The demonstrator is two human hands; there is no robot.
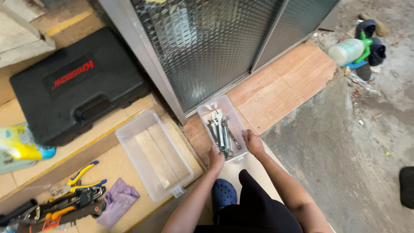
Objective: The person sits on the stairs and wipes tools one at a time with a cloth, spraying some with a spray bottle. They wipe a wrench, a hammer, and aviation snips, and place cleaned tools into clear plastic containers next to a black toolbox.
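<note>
From my head camera, my left hand (216, 158) and right hand (252, 143) clamp the near end of a small clear bin (207, 113) of wrenches (221, 129) on the wooden step, beside a larger empty bin (129, 131). Next I must keep it level.

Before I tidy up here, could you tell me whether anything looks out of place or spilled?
Nothing looks spilled. Both hands, left hand and right hand, hold the small clear plastic box of metal wrenches; litter lies around the pale plastic bottle with green cap.
</note>
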